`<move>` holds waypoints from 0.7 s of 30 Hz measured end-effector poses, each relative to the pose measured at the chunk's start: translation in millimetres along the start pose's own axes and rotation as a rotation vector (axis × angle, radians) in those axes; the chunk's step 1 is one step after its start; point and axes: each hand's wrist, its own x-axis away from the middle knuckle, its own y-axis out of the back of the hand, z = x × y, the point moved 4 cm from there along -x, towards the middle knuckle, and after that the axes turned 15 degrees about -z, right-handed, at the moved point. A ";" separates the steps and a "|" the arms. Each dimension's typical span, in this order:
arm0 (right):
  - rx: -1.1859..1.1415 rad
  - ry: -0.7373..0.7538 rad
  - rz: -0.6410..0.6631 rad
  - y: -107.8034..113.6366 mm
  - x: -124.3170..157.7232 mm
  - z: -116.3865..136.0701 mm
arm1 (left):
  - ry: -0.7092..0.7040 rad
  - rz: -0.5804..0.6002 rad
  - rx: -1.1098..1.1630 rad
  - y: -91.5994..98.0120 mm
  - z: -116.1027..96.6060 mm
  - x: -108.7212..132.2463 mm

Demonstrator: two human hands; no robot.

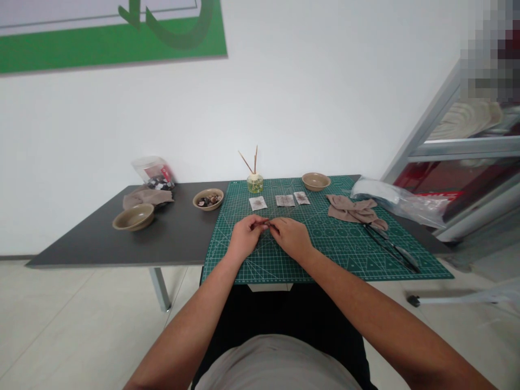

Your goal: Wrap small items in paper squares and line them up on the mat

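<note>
My left hand (244, 237) and my right hand (294, 236) meet over the green cutting mat (260, 265), fingertips pinched together. Between them is a small brownish thing (266, 223), mostly covered by the fingers and too small to name. Just beyond the hands, flat pale squares with brown markings lie in a row: one on the left (257, 203), one in the middle (285, 201) and one on the right (301, 198). Behind these stands a reed diffuser (255, 184) with thin sticks.
Left of the mat are a bowl of small dark and pinkish pieces (197, 203), another bowl (134, 222), a brown cloth (140, 197) and a clear jar (152, 168). At right are a bowl (316, 187), a cloth (351, 209), black-framed glasses (392, 246) and a plastic bag (398, 203).
</note>
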 end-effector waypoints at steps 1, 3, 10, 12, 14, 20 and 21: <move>0.000 0.000 0.000 0.2 -0.2 0.2 | 0.000 -0.001 0.000 -0.2 0.5 0.4; -0.009 0.000 0.003 0.2 -0.7 0.6 | -0.005 0.003 -0.006 -0.7 0.7 1.2; -0.052 0.007 -0.028 0.0 0.3 1.1 | -0.008 -0.038 -0.073 1.9 -3.3 1.0; -0.038 0.022 -0.034 0.2 0.6 1.5 | -0.011 -0.037 -0.053 2.0 -4.4 1.4; -0.015 0.035 -0.016 -0.1 0.6 2.0 | -0.018 -0.028 -0.020 1.5 -4.8 1.9; -0.018 0.030 -0.015 1.7 -0.4 2.6 | 0.012 -0.023 0.003 0.4 -0.7 1.5; -0.021 0.029 -0.012 1.8 -0.4 2.9 | 0.014 -0.017 0.009 0.1 -0.4 1.4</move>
